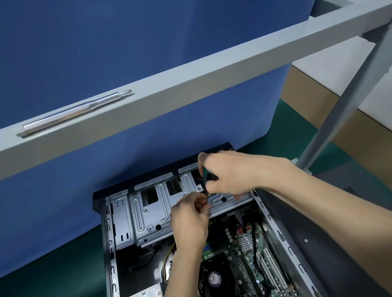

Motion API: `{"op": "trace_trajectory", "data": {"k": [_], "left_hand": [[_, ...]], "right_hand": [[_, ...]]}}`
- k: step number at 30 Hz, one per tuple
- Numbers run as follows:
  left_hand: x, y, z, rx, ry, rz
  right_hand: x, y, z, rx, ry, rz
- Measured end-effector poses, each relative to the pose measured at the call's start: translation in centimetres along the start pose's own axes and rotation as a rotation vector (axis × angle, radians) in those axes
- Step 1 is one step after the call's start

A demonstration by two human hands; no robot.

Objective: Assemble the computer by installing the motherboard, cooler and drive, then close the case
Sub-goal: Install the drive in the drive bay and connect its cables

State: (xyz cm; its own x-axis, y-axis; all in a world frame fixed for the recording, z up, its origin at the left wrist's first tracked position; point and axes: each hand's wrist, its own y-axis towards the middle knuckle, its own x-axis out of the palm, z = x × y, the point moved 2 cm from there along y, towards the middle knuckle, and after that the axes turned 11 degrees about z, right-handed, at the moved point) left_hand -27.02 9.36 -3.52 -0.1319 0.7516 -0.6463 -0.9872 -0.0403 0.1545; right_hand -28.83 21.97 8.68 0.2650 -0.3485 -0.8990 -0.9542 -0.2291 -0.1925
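**Cabling at the drive cage**

The case (110,261) lies open, board (252,266) and cooler (216,279) seated nearside of the cage (148,210). The right hand (231,171) grips a black cable (210,177); the left hand (190,222) pinches a plug (206,194) (no drive visible). Align squarely and press straight. The cage's metal edge crowds both wrists, and free room lies above.

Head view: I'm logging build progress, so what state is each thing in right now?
case, lying flat, open.
motherboard, seated in the case.
cooler, mounted on the motherboard.
drive cage, in place at the case front.
cable, black, held over the drive cage.
left hand, pinching the cable.
right hand, gripping the cable.
screwdriver, lying unused on the beam.
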Motion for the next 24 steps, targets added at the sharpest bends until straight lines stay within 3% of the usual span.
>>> {"op": "trace_trajectory", "data": {"k": [2,6,11,17,24], "left_hand": [[0.0,-0.1,0.0,0.005,-0.003,-0.005],[0.2,-0.5,0.3,0.065,0.016,0.021],[0.3,-0.5,0.0,0.021,0.0,0.031],[0.2,-0.5,-0.1,-0.03,-0.022,0.037],[0.3,-0.9,-0.1,0.042,-0.022,0.046]], "right_hand": [[-0.2,0.2,0.0,0.032,-0.021,0.015],[0.4,0.2,-0.5,0.03,-0.22,0.305],[0.4,-0.2,-0.4,-0.024,-0.073,0.121],[1.0,0.0,-0.8,-0.004,-0.197,0.355],[1.3,-0.2,-0.2,0.115,0.419,0.127]]}}
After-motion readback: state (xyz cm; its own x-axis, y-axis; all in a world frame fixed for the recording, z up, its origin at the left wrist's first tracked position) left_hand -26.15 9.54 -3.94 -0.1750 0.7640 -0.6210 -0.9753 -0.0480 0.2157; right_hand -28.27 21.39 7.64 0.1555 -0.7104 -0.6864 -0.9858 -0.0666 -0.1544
